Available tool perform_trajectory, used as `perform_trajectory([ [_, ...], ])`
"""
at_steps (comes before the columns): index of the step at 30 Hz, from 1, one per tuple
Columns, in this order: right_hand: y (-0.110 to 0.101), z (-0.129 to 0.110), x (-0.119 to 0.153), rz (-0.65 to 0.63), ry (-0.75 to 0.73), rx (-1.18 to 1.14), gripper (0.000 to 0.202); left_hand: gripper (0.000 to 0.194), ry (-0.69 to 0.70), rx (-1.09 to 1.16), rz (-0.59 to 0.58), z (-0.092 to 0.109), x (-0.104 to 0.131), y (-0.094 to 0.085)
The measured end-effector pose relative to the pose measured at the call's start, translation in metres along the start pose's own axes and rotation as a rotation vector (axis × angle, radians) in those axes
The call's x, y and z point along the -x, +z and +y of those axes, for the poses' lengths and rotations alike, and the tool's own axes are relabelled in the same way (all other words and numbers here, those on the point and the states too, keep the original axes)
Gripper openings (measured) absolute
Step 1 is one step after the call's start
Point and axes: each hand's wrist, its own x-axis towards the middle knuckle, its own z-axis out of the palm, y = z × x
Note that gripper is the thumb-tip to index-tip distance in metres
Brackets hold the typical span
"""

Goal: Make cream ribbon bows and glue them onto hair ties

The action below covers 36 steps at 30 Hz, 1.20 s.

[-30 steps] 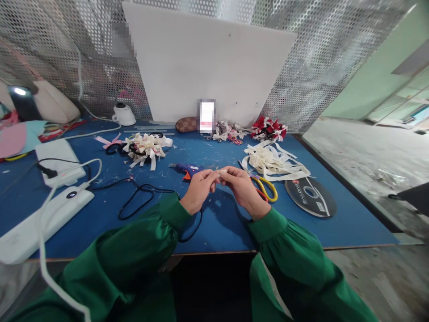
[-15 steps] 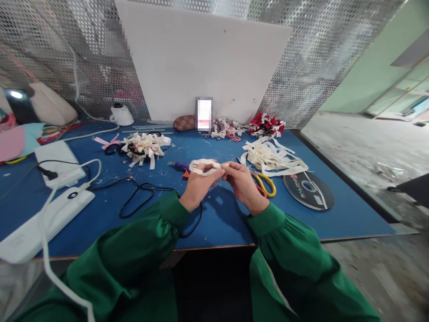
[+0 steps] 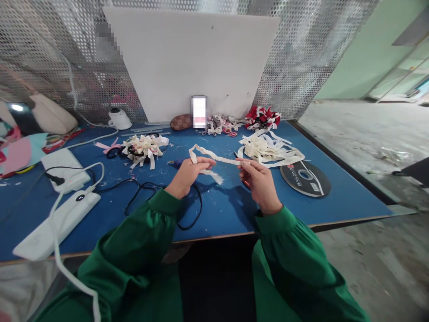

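Note:
A cream ribbon stretches between my two hands above the blue table. My left hand pinches it, with a loop rising over the fingers and a frayed tail hanging to the right. The other end is pinched in my right hand. Beneath my right hand a bit of orange scissors handle shows, mostly hidden. A blue tool lies behind my left hand, partly covered. Behind my right hand is a heap of loose cream ribbons.
A black reel disc lies at the right. Cream bows lie left, red-and-white bows at the back. A lit phone stands by a checkered pouch. White power strips and a black cable are on the left.
My hands have moved apart, and the ribbon that was looped between them is now drawn out. My right hand now covers most of the scissors. The view has shifted slightly.

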Motion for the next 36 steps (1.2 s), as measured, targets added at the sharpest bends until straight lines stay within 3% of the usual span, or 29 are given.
perform_trajectory([
  [7, -0.030, 0.001, 0.032, 0.145, 0.015, -0.077, 0.026, 0.017, -0.067, -0.058, -0.005, 0.018, -0.013, -0.029],
  [10, -0.041, -0.002, 0.047, 0.174, -0.014, -0.055, 0.023, 0.019, -0.006, -0.158, 0.016, 0.029, -0.022, -0.045],
  [15, -0.067, -0.006, 0.068, 0.204, 0.002, -0.101, 0.025, 0.023, 0.027, -0.342, -0.185, 0.046, -0.036, -0.074],
  [21, -0.090, -0.006, 0.086, 0.119, 0.199, -0.253, 0.030, 0.015, 0.016, -0.556, -0.350, 0.054, -0.056, -0.091],
  [22, -0.088, -0.005, 0.087, 0.090, 0.215, -0.277, 0.028, 0.014, 0.020, -0.648, -0.383, 0.056, -0.062, -0.091],
  [24, -0.078, -0.003, 0.089, 0.030, 0.253, -0.346, 0.026, 0.016, 0.117, -0.839, -0.319, 0.061, -0.078, -0.086],
  [28, -0.035, 0.002, 0.081, 0.064, 0.373, -0.591, 0.026, 0.033, 0.528, -1.069, 0.153, 0.069, -0.106, -0.066],
  [30, -0.011, 0.004, 0.073, 0.109, 0.442, -0.721, 0.029, 0.048, 0.690, -1.056, 0.281, 0.068, -0.104, -0.048],
  [32, 0.007, 0.006, 0.066, 0.153, 0.466, -0.790, 0.030, 0.046, 0.687, -0.897, 0.357, 0.060, -0.085, -0.024],
  [34, 0.016, 0.007, 0.061, 0.183, 0.476, -0.815, 0.029, 0.024, 0.504, -0.665, 0.269, 0.044, -0.053, 0.001],
  [35, 0.018, 0.008, 0.059, 0.189, 0.479, -0.819, 0.029, 0.017, 0.354, -0.545, 0.112, 0.034, -0.034, 0.013],
  [36, 0.018, 0.009, 0.059, 0.187, 0.485, -0.821, 0.029, 0.023, 0.167, -0.404, -0.070, 0.024, -0.016, 0.024],
])
